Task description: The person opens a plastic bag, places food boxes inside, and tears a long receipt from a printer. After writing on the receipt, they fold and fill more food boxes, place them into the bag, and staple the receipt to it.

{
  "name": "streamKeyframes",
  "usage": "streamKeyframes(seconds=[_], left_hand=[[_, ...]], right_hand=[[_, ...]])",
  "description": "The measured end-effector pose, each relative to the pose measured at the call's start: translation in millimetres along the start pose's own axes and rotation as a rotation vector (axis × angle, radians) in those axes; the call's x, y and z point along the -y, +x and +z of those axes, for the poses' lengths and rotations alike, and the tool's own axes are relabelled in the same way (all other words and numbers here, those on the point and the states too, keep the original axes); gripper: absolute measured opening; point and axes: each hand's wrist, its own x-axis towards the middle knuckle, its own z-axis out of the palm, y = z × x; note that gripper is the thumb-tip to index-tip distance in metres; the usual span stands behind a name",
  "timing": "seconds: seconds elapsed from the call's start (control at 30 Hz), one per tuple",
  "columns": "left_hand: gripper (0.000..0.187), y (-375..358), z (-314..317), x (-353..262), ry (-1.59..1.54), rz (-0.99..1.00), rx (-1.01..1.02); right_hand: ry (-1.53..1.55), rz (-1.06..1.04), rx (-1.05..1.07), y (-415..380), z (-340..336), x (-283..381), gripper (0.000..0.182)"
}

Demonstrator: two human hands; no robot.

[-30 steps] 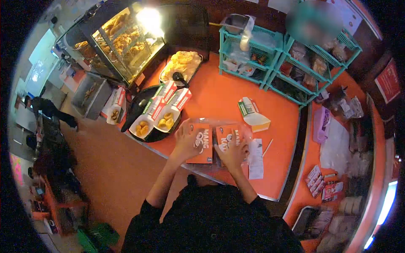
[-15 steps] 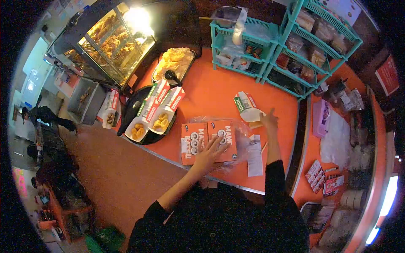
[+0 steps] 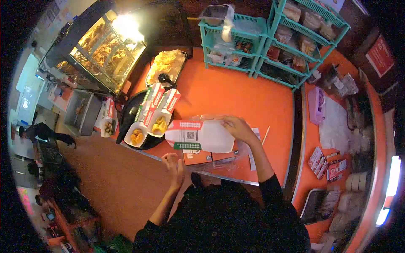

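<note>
Right hand (image 3: 238, 128): closed on the far right corner of a printed paper food carton (image 3: 217, 135); thumb placement unclear. Carton — white, red and green at its left end, a QR code between the colours — extends leftward from the grip, above a pair of orange boxes (image 3: 197, 158); contact with them cannot be told.

Left hand (image 3: 174, 169): raised near the carton's coloured end, fingers loosely curled and parted, nothing in hold.

Right of the grip, on the orange counter (image 3: 236, 95): one paper slip (image 3: 252, 162), partly hidden by the forearm, and one thin stick (image 3: 265, 135).

Left of the grip: black tray (image 3: 127, 116) bearing two open cartons (image 3: 169, 100) (golden fried pieces in each).

Beyond the grip: black ladle (image 3: 165, 78); teal basket racks (image 3: 262, 50).
</note>
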Motion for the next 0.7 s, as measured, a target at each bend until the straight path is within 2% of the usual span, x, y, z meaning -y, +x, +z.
streamKeyframes(seconds=[0.03,0.07,0.1,0.13,0.2,0.23,0.27,0.33,0.37,0.4,0.43,0.47,0.57,0.6,0.63,0.67,0.7], left_hand=[[0.039,1.7,8.2,20.6,-0.004,0.001,0.008],[0.038,9.0,18.4,38.2,-0.338,-0.256,0.221],[0.037,18.9,22.6,44.3,-0.671,-0.508,0.435],[0.037,23.1,22.1,50.3,-0.676,-0.499,0.437],[0.039,27.4,18.6,55.7,-0.743,-0.468,0.481],[0.039,34.5,6.5,33.4,-0.707,-0.364,0.499],[0.039,36.3,0.0,29.5,-0.706,-0.361,0.499],[0.034,39.6,-4.9,26.4,0.015,0.224,0.442],[0.029,39.9,-1.1,22.7,-0.038,0.127,0.406],[0.029,40.2,-0.1,16.3,-0.036,0.124,0.404],[0.030,42.7,-1.1,8.8,0.137,0.044,0.458],[0.032,45.2,-2.6,5.3,0.313,-0.033,0.511],[0.039,50.8,9.5,19.0,0.272,-0.046,0.557],[0.039,47.7,13.8,35.4,0.273,-0.043,0.564],[0.040,44.2,16.2,58.7,0.115,0.104,0.456],[0.042,41.8,16.7,71.1,-0.042,0.250,0.343],[0.043,37.3,8.7,58.1,-0.152,0.105,0.330]], right_hand=[[-0.181,-0.129,0.051,-0.4,1.0,5.3,0.034],[-0.187,-0.128,0.046,-3.1,-1.1,2.7,0.034],[-0.103,-0.062,-0.101,-6.6,-5.8,-5.8,0.034],[-0.015,0.004,-0.247,-12.4,-10.9,-15.6,0.034],[-0.138,0.389,-0.339,-38.7,-23.5,-46.4,0.030],[-0.236,0.575,-0.254,-54.4,-17.2,-64.7,0.028],[-0.334,0.762,-0.164,-73.0,-5.5,-85.6,0.027],[-0.216,0.619,-0.079,-105.9,18.7,-131.0,0.019],[-0.219,0.613,-0.083,-107.9,18.9,-124.6,0.019],[-0.143,0.585,-0.255,-111.9,19.8,-109.5,0.019],[-0.062,0.561,-0.426,-115.4,20.0,-89.8,0.020],[-0.056,0.567,-0.426,-117.3,15.8,-67.7,0.020],[0.038,0.615,-0.483,-123.9,7.6,-34.8,0.022],[0.052,0.506,-0.499,-133.6,13.7,-39.9,0.021],[0.066,0.395,-0.514,-141.6,20.2,-46.2,0.022],[0.067,0.398,-0.520,-148.1,29.5,-60.3,0.022],[0.476,0.422,-0.607,-155.9,42.3,-79.5,0.024]])
